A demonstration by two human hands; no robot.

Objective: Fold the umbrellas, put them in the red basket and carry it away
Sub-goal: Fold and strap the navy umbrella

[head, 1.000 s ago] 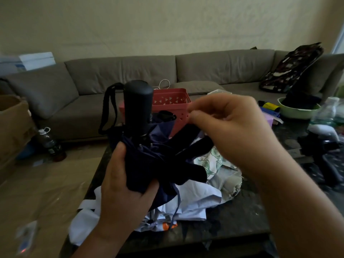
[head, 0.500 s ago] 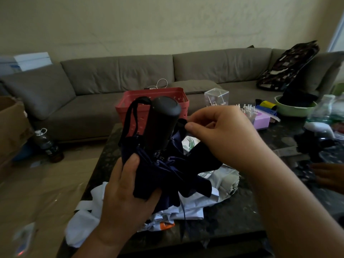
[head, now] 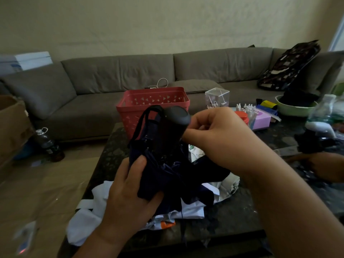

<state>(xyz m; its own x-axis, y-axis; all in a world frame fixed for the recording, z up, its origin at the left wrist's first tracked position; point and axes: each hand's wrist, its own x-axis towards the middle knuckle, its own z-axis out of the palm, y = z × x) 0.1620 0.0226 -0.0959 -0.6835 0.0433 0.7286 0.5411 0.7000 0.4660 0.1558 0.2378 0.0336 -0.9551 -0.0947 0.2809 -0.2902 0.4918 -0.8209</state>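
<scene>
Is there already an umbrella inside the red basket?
No, the red basket looks empty, and the dark umbrella is in front of it, gripped by the left hand.

left hand [head: 128, 194] grips navy umbrella [head: 163, 164] | right hand [head: 219, 138] pinches fabric | red basket [head: 152, 101] behind

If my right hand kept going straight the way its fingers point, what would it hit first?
The right hand points left, so its fingers would probably meet the umbrella's black handle first; they look at or almost on it already, though depth is unclear.

Dark table [head: 232, 220] bears red basket [head: 154, 101], white umbrella [head: 89, 216] (perhaps crumpled).
</scene>
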